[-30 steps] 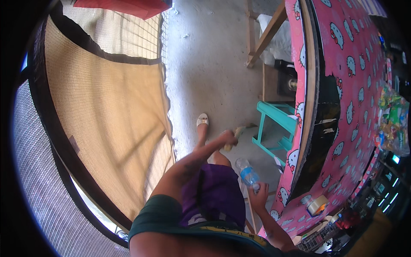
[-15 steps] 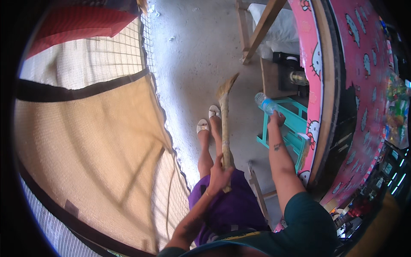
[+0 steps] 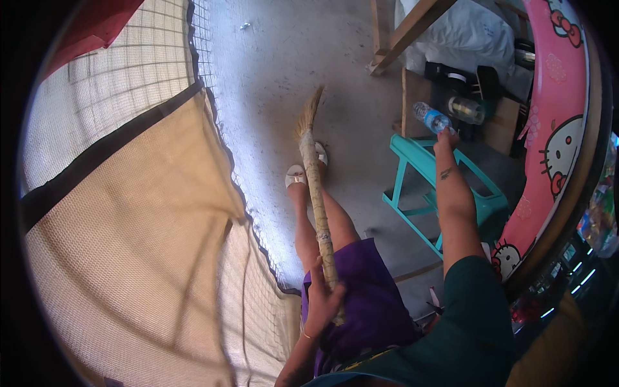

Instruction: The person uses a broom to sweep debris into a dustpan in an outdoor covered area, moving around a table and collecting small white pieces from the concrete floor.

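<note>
My left hand [image 3: 322, 298] is closed around the lower part of a broom's handle, in front of my purple shorts. The broom [image 3: 316, 200] slants up and away from me, its straw bristles [image 3: 309, 115] above the floor by my feet. Out to the right, my right hand [image 3: 446, 137] grips a clear plastic bottle [image 3: 431, 116] with a blue label, near its end. The bottle is held above the lower boards, close to a clear jar [image 3: 466, 110]. Below my right forearm stands a teal plastic stool [image 3: 412, 155], partly covered by the arm.
Beige mesh netting [image 3: 129, 258] with a dark border hangs along the left. Grey concrete floor [image 3: 271, 58] runs ahead. A wooden frame [image 3: 412, 32], white sacks [image 3: 467, 35] and dark items stand at the far right. A pink cartoon-patterned cover [image 3: 538, 161] edges the right side.
My right hand has carried the bottle right and farther away, toward the boards and jar. My left hand and broom have tilted slightly left. The whole view has shifted to the right.
</note>
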The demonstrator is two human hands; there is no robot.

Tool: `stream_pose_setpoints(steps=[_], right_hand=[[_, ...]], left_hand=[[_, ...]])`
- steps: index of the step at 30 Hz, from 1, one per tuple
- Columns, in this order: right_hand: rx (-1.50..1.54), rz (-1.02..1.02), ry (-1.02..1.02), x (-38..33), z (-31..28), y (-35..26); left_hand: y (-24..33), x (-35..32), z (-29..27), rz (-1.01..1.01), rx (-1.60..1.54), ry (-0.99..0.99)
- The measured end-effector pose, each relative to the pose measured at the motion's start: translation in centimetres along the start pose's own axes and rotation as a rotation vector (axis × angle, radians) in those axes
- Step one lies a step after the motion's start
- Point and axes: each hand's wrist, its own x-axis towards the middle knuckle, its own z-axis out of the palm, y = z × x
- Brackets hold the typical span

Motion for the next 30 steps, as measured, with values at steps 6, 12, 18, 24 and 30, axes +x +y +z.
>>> stream_pose_setpoints(steps=[6, 12, 18, 24, 30], right_hand=[[-0.262, -0.097, 0.173, -3.4, 0.3, 0.1], [-0.299, -0.382, -0.165, -18.2, 3.3, 3.2], [0.078, -0.481, -0.863, -38.5, 1.7, -12.8], [0.592, -0.898, -0.959, -41.8, -10.4, -34.6], [0.5, -1.223, -0.476, -38.7, -14.5, -46.3]], left_hand=[[0.4, -0.3, 4.2, 0.121, -0.19, -0.105], [-0.6, 5.9, 7.5, -0.094, -0.062, -0.326], [8.6, 19.8, -4.6, 0.004, 0.167, -0.37], [28.4, 21.5, -11.2, 0.124, 0.532, -0.26], [27.0, 20.0, -5.7, 0.399, 0.461, 0.038]])
